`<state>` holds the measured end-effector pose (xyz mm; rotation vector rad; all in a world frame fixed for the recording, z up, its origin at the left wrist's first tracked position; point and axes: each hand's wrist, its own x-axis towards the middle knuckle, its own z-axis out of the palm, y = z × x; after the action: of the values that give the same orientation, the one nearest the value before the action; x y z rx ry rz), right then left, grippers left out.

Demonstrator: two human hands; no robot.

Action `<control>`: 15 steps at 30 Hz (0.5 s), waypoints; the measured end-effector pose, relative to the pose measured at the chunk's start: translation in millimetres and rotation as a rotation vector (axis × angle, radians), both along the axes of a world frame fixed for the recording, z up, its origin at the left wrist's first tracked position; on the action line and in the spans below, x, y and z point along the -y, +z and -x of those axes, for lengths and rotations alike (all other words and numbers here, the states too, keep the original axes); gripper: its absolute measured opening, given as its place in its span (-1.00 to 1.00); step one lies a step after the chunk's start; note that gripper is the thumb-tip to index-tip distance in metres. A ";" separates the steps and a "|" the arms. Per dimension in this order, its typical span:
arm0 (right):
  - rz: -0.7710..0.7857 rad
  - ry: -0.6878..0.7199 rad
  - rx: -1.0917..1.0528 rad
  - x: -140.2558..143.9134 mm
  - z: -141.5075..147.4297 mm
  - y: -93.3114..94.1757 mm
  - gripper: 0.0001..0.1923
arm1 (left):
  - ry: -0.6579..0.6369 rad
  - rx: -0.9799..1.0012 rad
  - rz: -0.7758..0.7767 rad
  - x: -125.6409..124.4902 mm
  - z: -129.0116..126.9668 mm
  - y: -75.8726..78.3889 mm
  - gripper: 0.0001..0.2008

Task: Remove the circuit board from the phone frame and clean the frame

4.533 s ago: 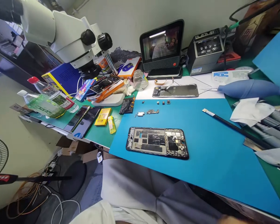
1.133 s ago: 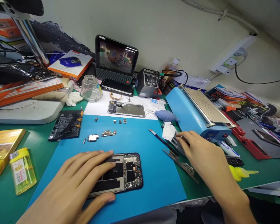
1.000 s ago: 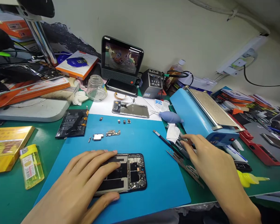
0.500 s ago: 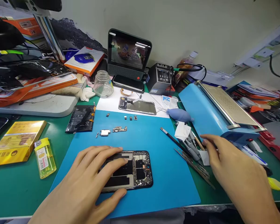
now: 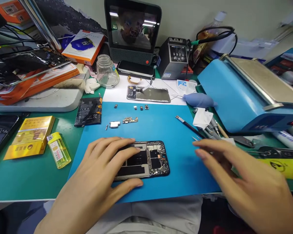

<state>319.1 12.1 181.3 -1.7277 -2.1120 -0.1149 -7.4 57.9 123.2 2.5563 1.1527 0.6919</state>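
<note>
My left hand [image 5: 100,172] rests across an opened smartphone [image 5: 158,159], its fingers on the far side and its thumb by the near edge. Bare circuitry shows at the phone's right end; my hand covers its left part. To the right, my right hand [image 5: 236,172] hovers at the mat's edge with thumb and index finger slightly apart, and I see nothing between them. Thin metal tool tips [image 5: 194,139] lie just beyond its fingertips, the rest hidden behind the hand. A small circuit board [image 5: 130,120] and a metal-covered part [image 5: 114,124] lie beyond the phone.
Around the blue mat [image 5: 175,139] are a battery [image 5: 89,111], a yellow lighter [image 5: 59,150], a gold box [image 5: 30,136], a phone screen [image 5: 156,94], a glass jar [image 5: 107,73], a blue air blower [image 5: 200,100] and a blue machine [image 5: 234,100]. A black-handled tool [image 5: 188,126] lies right.
The view has tilted down and shifted. My right hand has moved left, closer to the phone and in front of the thin tools. My left hand stays on the phone.
</note>
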 end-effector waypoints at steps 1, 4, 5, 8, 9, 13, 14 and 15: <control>0.023 0.057 -0.029 6.6 6.7 -4.5 -0.72 | -0.002 -0.004 0.013 0.2 0.1 0.9 -0.56; 0.045 0.140 -0.039 22.5 19.4 -20.5 -0.82 | -0.001 -0.014 0.039 0.8 0.8 3.4 -0.55; 0.046 0.148 -0.033 26.3 21.1 -25.3 -0.83 | -0.003 -0.017 0.041 1.1 1.3 4.0 -0.55; 0.028 0.145 -0.014 34.4 19.3 -34.4 -0.83 | -0.021 -0.029 0.012 2.8 2.7 4.0 -0.57; 0.030 0.120 -0.016 36.4 16.5 -35.7 -0.83 | -0.030 -0.036 -0.010 3.4 3.0 3.6 -0.57; -0.083 -0.083 -0.007 37.9 -1.7 -36.1 -0.81 | -0.075 -0.074 -0.116 3.8 2.2 0.6 -0.58; -0.112 -0.131 0.004 35.8 -6.8 -35.6 -0.75 | -0.092 -0.075 -0.139 3.0 1.6 -0.1 -0.59; -0.129 -0.151 0.016 32.5 -11.8 -35.1 -0.71 | -0.108 -0.072 -0.161 1.9 0.9 -0.8 -0.59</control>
<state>330.9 -20.4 146.2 -1.8121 -1.9379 -0.3022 -8.3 56.0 122.4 2.7745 1.0090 0.6984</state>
